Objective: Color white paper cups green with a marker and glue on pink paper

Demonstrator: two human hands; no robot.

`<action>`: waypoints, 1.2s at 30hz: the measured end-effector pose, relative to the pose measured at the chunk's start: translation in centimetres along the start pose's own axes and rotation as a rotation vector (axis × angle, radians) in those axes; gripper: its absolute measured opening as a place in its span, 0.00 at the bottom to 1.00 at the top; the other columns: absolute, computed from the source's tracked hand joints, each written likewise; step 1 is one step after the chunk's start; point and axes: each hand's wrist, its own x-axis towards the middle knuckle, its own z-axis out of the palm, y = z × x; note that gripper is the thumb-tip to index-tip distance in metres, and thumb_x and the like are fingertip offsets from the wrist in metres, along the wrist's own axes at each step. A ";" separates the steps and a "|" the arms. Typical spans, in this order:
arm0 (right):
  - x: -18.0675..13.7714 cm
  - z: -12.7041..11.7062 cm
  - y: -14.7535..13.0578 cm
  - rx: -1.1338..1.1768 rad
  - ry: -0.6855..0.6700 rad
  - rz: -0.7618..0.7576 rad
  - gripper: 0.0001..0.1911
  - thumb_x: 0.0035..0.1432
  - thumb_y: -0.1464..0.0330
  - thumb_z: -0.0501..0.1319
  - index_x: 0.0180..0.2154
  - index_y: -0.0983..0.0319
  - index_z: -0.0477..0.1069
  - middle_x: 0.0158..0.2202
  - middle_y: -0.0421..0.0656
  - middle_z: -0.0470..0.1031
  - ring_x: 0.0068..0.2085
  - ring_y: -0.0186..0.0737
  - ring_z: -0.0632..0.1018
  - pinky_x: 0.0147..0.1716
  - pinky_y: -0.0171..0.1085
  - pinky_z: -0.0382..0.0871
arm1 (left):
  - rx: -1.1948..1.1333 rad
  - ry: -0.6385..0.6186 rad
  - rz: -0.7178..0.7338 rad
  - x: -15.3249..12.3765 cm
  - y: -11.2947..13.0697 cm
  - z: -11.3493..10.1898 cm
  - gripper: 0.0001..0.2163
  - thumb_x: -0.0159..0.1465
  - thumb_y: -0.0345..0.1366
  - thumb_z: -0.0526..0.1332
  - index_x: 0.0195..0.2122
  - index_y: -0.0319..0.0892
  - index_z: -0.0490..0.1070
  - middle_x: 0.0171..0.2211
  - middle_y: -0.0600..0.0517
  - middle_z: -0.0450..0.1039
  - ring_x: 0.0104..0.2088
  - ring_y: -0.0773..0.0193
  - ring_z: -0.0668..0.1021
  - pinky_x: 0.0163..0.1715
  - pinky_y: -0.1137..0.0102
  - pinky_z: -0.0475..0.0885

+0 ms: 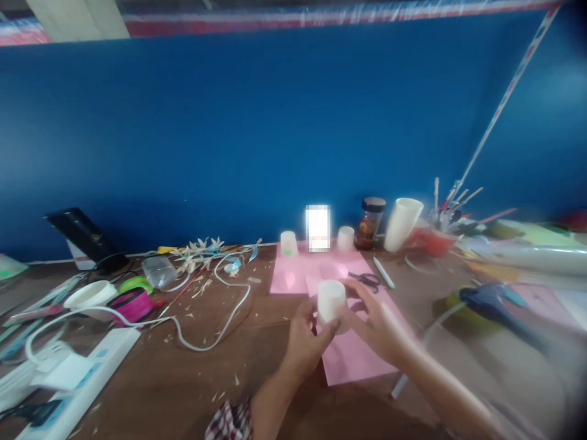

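Note:
A white paper cup [331,300] is held between both hands above pink paper [353,357]. My left hand [308,339] grips its left side, thumb across the front. On the right side, my right hand [370,318] has its fingers around the same cup. Just behind the hands lie dark scissors [367,280] at the paper's edge. Two more white cups stand farther back, one on the left [288,243] with a green mark and one on the right [345,238]. Between them is a bright, pixelated upright rectangle [318,228].
A dark-lidded jar [370,223], a tall white cup [402,225] and a white pen [383,272] are at the back right. A glue gun [499,315] lies right, blurred. To the left are a power strip [87,385], a white cable [197,348] and tape rolls [132,304].

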 end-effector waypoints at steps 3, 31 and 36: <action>0.0 0.2 0.3 0.019 0.005 0.018 0.20 0.61 0.65 0.58 0.55 0.59 0.62 0.48 0.49 0.73 0.44 0.45 0.78 0.38 0.43 0.76 | 0.001 0.007 -0.015 0.0 0.1 0.0 0.21 0.56 0.36 0.67 0.50 0.38 0.69 0.47 0.42 0.75 0.48 0.51 0.77 0.48 0.60 0.71; -0.1 1.3 1.9 0.106 0.035 0.021 0.20 0.64 0.62 0.57 0.56 0.58 0.63 0.49 0.48 0.72 0.38 0.41 0.75 0.33 0.38 0.73 | -0.062 -0.007 -0.027 -0.2 0.2 0.0 0.18 0.58 0.40 0.66 0.48 0.39 0.72 0.42 0.44 0.77 0.44 0.53 0.77 0.44 0.62 0.73; -0.4 1.4 1.8 0.022 0.075 -0.009 0.20 0.64 0.62 0.56 0.56 0.58 0.63 0.47 0.48 0.73 0.43 0.45 0.75 0.38 0.41 0.74 | -0.074 -0.026 -0.051 -0.2 0.2 0.0 0.19 0.58 0.40 0.65 0.49 0.38 0.72 0.43 0.43 0.76 0.43 0.53 0.78 0.43 0.61 0.74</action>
